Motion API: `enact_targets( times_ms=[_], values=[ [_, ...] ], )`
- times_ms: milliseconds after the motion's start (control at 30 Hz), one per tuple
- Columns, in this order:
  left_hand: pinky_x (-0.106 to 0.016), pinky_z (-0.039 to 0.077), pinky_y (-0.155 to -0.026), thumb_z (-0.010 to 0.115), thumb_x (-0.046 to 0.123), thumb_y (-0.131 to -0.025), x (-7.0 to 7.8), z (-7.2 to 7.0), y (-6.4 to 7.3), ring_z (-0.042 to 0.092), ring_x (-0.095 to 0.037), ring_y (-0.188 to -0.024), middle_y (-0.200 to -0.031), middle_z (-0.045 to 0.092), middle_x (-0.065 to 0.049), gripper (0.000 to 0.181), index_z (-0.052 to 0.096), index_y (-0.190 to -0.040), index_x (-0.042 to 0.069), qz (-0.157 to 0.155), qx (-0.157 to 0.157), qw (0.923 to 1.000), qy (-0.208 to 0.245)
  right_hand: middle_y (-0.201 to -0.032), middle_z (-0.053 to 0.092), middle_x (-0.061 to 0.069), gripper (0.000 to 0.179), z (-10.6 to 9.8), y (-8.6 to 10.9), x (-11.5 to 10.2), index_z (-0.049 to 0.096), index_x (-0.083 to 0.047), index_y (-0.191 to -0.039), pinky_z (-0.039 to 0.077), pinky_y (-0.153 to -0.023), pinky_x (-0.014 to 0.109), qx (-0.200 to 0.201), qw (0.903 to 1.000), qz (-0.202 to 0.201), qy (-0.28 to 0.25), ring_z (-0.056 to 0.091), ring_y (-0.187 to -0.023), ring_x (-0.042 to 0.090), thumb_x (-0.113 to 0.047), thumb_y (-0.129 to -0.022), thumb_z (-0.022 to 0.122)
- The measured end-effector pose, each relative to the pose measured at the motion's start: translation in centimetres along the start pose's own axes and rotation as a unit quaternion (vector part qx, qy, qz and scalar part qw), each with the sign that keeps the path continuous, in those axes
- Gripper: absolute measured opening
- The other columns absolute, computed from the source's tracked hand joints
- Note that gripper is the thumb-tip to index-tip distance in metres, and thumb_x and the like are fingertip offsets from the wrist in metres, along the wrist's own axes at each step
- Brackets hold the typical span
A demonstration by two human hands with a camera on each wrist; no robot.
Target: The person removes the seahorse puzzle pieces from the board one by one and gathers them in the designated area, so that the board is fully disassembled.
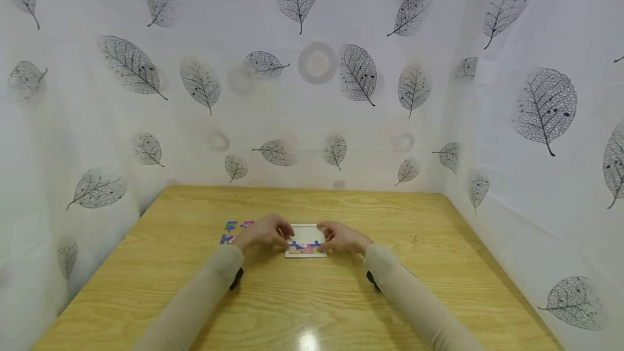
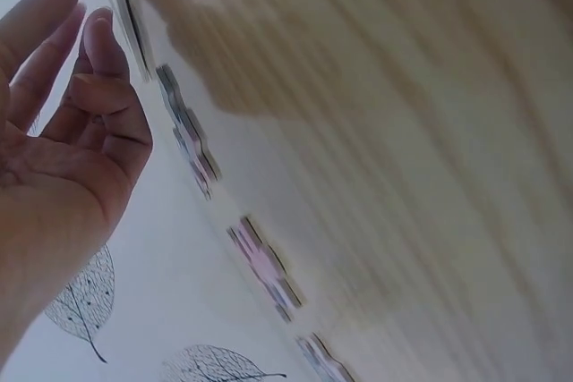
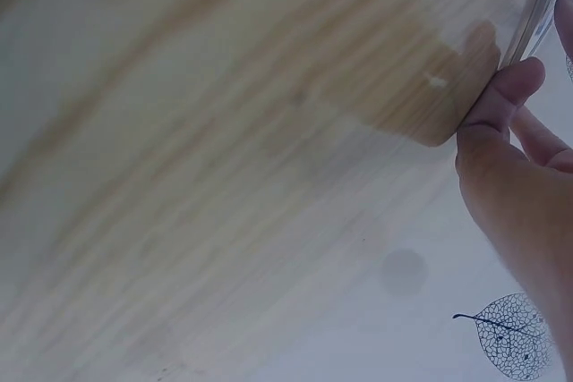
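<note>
Loose multicoloured jigsaw pieces [image 1: 231,226] left of white rectangular tray [image 1: 306,233], nearer left hand [image 1: 265,232] | left: loosely curled, empty | right hand [image 1: 343,238]: touching tray, grip unclear

Puzzle frame [image 1: 305,256]: one. Loose jigsaw pieces [image 1: 231,225]: at least three, left of the frame; any behind the hand cannot be counted. Joined jigsaw pieces [image 1: 309,249]: one row, inside the frame along its near edge; individual count indistinct. Hands: two, comprising left hand [image 1: 265,232] and right hand [image 1: 343,238], flanking the frame. Wooden table [image 1: 302,297]: one, beneath the frame.
</note>
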State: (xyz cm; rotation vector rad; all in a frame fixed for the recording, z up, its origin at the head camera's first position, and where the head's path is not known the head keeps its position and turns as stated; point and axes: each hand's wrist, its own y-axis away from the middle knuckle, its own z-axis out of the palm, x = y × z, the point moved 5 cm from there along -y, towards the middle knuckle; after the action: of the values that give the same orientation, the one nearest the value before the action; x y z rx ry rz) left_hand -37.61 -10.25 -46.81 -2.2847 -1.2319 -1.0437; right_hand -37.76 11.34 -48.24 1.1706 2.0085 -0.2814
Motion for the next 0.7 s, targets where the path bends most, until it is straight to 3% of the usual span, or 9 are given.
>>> enact_targets(
  times_ms=[133, 300, 567, 700],
  values=[
    [-0.036, 0.051, -0.088, 0.081, 0.009, -0.075, 0.3, 0.6, -0.3, 0.061, -0.015, -0.09, -0.096, 0.068, -0.001, 0.03, 0.072, -0.103, 0.005, -0.009, -0.008, 0.9998, -0.018, -0.103, 0.055, 0.007, 0.072, 0.0, 0.0, -0.3, 0.042, -0.004, -0.145, 0.043, -0.078, 0.032, 0.009, 0.9999, -0.001, 0.012, 0.049, -0.089, 0.018, -0.025, -0.086, 0.076],
    [-0.042, 0.05, -0.092, 0.083, 0.009, -0.073, 0.7, 1.1, -0.5, 0.06, -0.018, -0.094, -0.099, 0.068, -0.002, 0.032, 0.072, -0.103, 0.007, -0.027, -0.013, 0.9993, -0.02, -0.1, 0.057, 0.008, 0.071, 0.2, -0.1, -0.6, 0.045, -0.005, -0.141, 0.043, -0.074, 0.032, 0.027, 0.9989, 0.007, 0.039, 0.051, -0.086, 0.019, -0.031, -0.083, 0.078],
    [-0.03, 0.051, -0.078, 0.082, 0.005, -0.072, 1.0, 1.4, -0.6, 0.058, -0.016, -0.083, -0.093, 0.068, -0.006, 0.033, 0.071, -0.103, 0.002, -0.02, -0.028, 0.999, -0.028, -0.105, 0.059, 0.012, 0.073, 0.7, -0.2, -1.2, 0.045, -0.004, -0.135, 0.046, -0.077, 0.035, 0.055, 0.9967, 0.029, 0.053, 0.053, -0.089, 0.021, -0.036, -0.08, 0.081],
    [-0.03, 0.05, -0.077, 0.082, 0.006, -0.073, 1.0, 1.5, -0.7, 0.058, -0.016, -0.082, -0.092, 0.067, -0.005, 0.031, 0.071, -0.102, 0.003, -0.025, -0.037, 0.9986, -0.028, -0.107, 0.057, 0.011, 0.075, 0.9, -0.2, -1.3, 0.045, -0.004, -0.135, 0.045, -0.079, 0.035, 0.063, 0.9958, 0.038, 0.055, 0.052, -0.091, 0.021, -0.037, -0.079, 0.082]
  ],
)
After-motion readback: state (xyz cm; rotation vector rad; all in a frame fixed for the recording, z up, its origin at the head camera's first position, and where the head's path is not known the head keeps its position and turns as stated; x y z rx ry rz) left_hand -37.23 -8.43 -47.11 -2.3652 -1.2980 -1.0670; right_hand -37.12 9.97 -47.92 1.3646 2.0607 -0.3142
